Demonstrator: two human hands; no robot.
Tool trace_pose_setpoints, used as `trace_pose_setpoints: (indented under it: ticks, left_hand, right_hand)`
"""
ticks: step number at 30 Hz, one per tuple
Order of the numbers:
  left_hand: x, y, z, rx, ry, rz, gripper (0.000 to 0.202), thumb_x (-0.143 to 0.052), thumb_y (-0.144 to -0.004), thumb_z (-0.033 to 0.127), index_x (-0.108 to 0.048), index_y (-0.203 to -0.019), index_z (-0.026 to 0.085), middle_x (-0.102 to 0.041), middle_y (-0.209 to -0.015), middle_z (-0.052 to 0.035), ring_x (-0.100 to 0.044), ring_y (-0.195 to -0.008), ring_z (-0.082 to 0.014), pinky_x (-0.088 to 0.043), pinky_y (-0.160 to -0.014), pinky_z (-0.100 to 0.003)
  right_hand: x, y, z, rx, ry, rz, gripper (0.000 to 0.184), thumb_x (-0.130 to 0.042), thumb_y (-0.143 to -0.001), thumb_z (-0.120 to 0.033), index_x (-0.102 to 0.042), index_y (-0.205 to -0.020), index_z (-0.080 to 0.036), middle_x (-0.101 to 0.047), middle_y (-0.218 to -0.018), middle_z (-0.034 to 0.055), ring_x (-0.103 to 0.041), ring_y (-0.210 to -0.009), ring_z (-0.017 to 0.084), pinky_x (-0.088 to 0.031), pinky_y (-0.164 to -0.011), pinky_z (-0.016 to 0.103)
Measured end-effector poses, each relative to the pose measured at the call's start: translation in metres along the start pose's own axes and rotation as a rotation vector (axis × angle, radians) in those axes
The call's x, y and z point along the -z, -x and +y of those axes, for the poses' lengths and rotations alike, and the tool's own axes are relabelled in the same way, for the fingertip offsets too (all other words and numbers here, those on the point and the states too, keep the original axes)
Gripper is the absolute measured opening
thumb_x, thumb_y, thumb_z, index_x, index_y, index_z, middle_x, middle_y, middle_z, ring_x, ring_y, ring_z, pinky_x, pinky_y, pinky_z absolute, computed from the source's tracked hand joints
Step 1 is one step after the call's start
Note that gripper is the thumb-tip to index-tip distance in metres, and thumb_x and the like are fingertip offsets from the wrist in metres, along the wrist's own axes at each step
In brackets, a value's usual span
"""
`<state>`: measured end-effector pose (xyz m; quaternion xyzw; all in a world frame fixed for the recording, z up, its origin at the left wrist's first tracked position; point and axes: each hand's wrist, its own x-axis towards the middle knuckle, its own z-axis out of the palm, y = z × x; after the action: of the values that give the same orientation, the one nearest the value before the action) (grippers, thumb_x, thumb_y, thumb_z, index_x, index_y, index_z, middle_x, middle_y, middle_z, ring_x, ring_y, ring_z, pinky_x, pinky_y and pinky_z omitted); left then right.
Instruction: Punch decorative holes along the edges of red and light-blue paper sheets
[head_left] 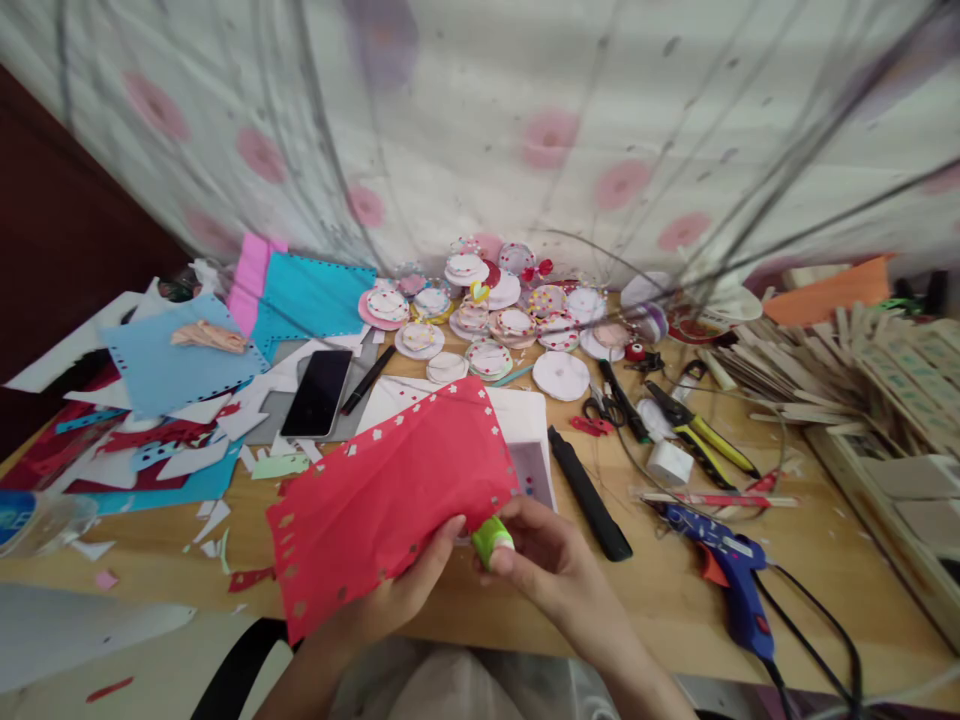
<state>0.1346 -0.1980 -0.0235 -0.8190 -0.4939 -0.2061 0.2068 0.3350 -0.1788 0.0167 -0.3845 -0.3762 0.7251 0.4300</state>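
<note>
a: where is the red paper (382, 500) kept, and how is it gripped?
b: it is held up over the near edge of the desk (660, 590), just in front of the body. its lower edge is pinched by the left hand (397, 600), thumb on top, fingers closed beneath.
a: and the right hand (551, 570)?
b: it is closed round a small green thing (491, 540), perhaps a punch, though that cannot be told for sure. it is pressed to the sheet's near right corner.
a: why is it held so?
b: the sheet is judged to be lifted clear of the clutter so that its edge can be met by the green thing. small holes are seen along its borders.
a: which way is it pointed?
b: the long axis is laid from lower left to upper right, the far end pointed toward the discs (487, 320). a phone (317, 392) is seen behind it on the left and a glue gun (731, 575) to its right.
</note>
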Motion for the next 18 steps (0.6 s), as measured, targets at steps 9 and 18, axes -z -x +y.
trace_pose_setpoints:
  ticks: [9,18]
  left_hand:
    - [-0.0009,0.0020,0.0004,0.014,0.004,-0.021,0.046,-0.065,-0.081,0.020,-0.059,-0.124,0.036,-0.073,-0.102,-0.0071,-0.067,-0.097,-0.0322,-0.033,-0.104,-0.056]
    - [-0.0084,0.0081,0.0025,0.014,0.033,-0.025,0.044,-0.062,-0.083,0.014,-0.061,-0.121,0.035,-0.072,-0.105,-0.0054,-0.066,-0.096,-0.0317,-0.030,-0.106,-0.054]
  right_hand:
    - [0.0013,0.0015,-0.0013,0.036,-0.023,-0.010,0.022,-0.071,-0.076,-0.039,-0.063,-0.089,-0.022,-0.059,-0.081,0.0006,-0.059,-0.071,0.013,-0.051,-0.067,0.026]
    - [0.0035,-0.0003,0.0083,0.165,0.179,0.045,0.019,-0.065,-0.082,-0.033,-0.060,-0.098,-0.025,-0.061,-0.091,0.0029,-0.058,-0.086,0.017,-0.048,-0.078,0.028]
